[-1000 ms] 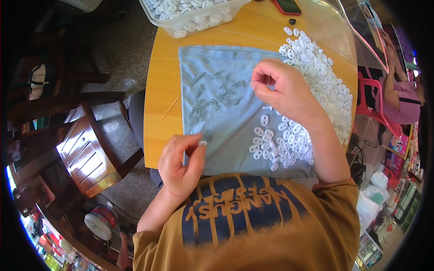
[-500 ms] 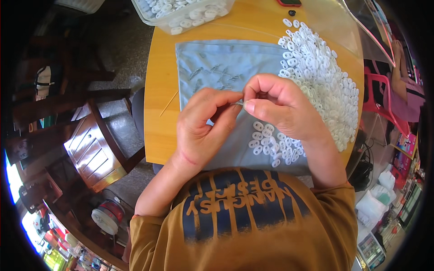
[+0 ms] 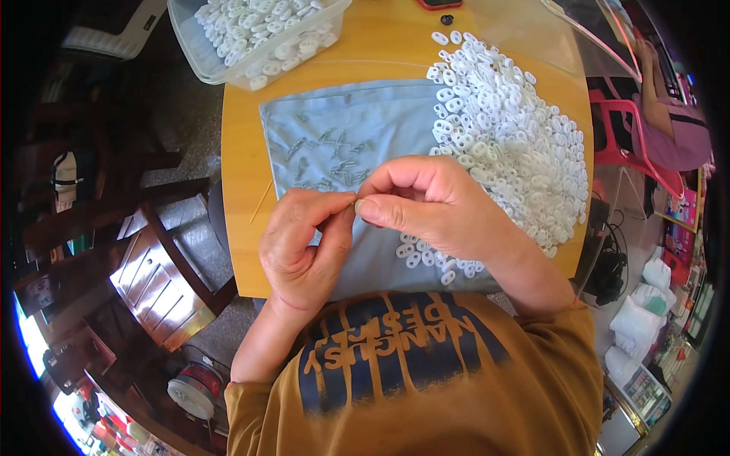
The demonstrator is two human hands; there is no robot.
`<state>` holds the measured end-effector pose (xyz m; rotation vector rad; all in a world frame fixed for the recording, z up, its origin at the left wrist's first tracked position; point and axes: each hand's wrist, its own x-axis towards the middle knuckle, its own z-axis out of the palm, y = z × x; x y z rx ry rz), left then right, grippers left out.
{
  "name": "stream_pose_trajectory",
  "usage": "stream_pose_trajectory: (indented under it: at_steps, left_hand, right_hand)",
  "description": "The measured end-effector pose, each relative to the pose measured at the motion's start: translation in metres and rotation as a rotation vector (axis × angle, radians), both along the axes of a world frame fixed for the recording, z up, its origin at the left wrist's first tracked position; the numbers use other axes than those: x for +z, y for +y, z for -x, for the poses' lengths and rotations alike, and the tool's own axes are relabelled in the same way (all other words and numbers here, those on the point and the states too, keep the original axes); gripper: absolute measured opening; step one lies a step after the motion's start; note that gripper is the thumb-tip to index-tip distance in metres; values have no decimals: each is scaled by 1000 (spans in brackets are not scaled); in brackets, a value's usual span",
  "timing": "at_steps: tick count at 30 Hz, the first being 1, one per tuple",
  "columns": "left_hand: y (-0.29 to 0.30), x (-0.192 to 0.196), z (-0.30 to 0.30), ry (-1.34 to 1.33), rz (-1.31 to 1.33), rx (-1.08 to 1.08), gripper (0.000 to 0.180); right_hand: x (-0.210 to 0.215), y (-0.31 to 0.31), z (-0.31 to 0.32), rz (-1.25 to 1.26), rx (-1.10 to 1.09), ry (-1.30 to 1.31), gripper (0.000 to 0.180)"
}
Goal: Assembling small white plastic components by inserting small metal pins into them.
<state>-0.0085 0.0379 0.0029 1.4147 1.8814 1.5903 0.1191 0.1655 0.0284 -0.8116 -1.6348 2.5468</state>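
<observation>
My left hand [image 3: 298, 242] and my right hand [image 3: 437, 204] meet fingertip to fingertip over a grey-blue cloth [image 3: 380, 97]. Both are pinched closed on a thin metal spring, now almost wholly covered by the fingers. Many similar small springs [image 3: 344, 165] lie scattered on the cloth just beyond my left hand. To the right spreads a large heap of white oval plastic pieces with two holes [image 3: 506, 129]. A smaller group of the same white pieces [image 3: 414, 258] lies under my right hand and wrist, partly hidden by them.
A clear plastic tub [image 3: 205, 61] of white pieces stands at the table's far left. A thin wooden stick [image 3: 261, 201] lies on the yellow table [image 3: 242, 152]. A phone [image 3: 439, 4] and a small black part [image 3: 446, 20] are at the far edge. Another person [image 3: 669, 129] sits at the right.
The view has shifted, so the table and cloth sit farther left and a little lower. My fingertips have closed in, and the spring between them shows less.
</observation>
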Motion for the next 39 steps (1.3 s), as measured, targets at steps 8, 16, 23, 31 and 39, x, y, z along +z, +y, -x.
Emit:
stream_pose_trajectory:
  at_steps: [8, 16, 23, 31, 39]
  left_hand:
    - [-6, -1, -1, 71, -16, -4, 23]
    - [-23, 6, -9, -900, 45, -22, 27]
    - [-30, 12, -8, -1042, 9, -62, 24]
    - [-31, 9, -8, -1056, -24, -68, 19]
    - [-30, 8, -10, -1020, -19, -55, 17]
  right_hand:
    - [-3, -9, 2, 22, -128, -14, 17]
    - [3, -19, 1, -23, -241, 14, 11]
    - [5, -27, 4, -190, -196, 77, 10]
    - [3, -27, 4, -317, -175, 156, 9]
    - [8, -26, 3, -395, -149, 161, 6]
